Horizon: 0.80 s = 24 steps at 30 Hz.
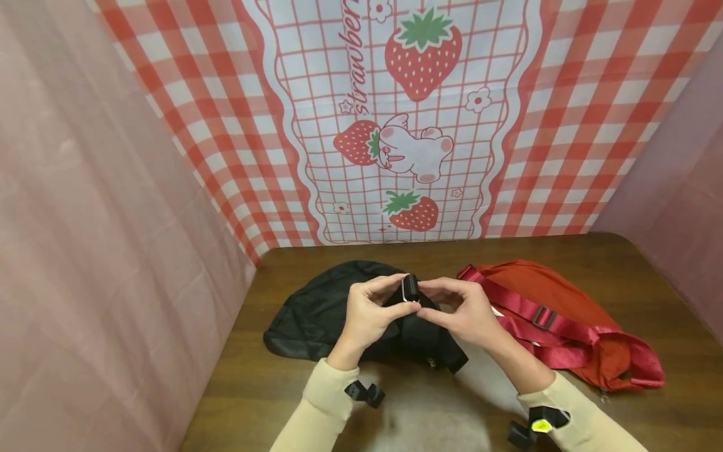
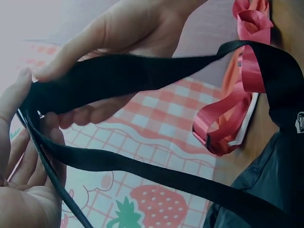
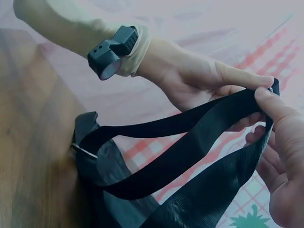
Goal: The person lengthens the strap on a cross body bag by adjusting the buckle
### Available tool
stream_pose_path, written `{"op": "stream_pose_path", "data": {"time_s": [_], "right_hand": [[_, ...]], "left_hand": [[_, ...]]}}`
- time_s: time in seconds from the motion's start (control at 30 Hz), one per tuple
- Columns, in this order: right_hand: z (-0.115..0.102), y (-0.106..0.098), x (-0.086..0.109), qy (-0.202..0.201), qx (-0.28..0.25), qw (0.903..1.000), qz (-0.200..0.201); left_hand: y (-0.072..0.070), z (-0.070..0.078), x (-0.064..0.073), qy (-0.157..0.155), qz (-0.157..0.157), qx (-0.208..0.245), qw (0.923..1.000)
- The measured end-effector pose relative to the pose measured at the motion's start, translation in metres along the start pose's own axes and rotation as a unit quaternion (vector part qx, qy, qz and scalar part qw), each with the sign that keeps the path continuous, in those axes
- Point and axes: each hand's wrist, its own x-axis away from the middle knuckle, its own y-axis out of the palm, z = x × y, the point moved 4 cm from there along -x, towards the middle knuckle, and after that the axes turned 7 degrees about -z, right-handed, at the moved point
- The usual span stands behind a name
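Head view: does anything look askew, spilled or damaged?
The backdrop cloth looks turned sideways: its lettering runs vertically. The black bag and red bag show no visible damage; no spill shows.

Curtained-off booth, type of bldg. unclear: wood-look counter (image 1: 237,376), pink drapes (image 1: 113,220) L & R, red-&-wht. checked strawberry cloth (image 1: 615,94) at back, wrist-worn cams (image 1: 364,392).

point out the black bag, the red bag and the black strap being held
black bag (image 1: 324,309): head view, on the left part of its body
red bag (image 1: 562,296): head view, on its body, above the buckled strap
black strap (image 2: 118,76): left wrist view, on its broad upper band
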Motion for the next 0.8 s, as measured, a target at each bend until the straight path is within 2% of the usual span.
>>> {"op": "stream_pose_path", "data": {"time_s": [0.13,0.23,0.4,0.57,0.7,0.8], "right_hand": [[-0.002,0.000,0.001,0.010,-0.053,0.9985,0.003],[-0.003,0.000,-0.001,0.018,-0.067,0.9975,0.014],[-0.003,0.001,-0.004,0.015,-0.061,0.9977,0.025],[0.000,-0.002,-0.002,0.027,-0.049,0.9983,0.020],[0.001,-0.005,0.002,0.031,-0.040,0.9987,0.000],[-0.004,-0.008,-0.003,0.007,-0.042,0.9990,-0.017]], "left_hand": [[-0.002,0.001,0.001,0.004,-0.001,-0.014,0.9999],[-0.006,0.002,-0.001,0.008,0.004,-0.021,0.9997],[-0.012,0.006,-0.003,0.012,0.017,-0.012,0.9997],[-0.016,0.009,-0.003,-0.005,0.037,-0.013,0.9992],[-0.015,0.008,-0.002,-0.016,0.031,-0.012,0.9993],[-0.013,0.009,-0.002,-0.010,0.017,-0.010,0.9998]]}}
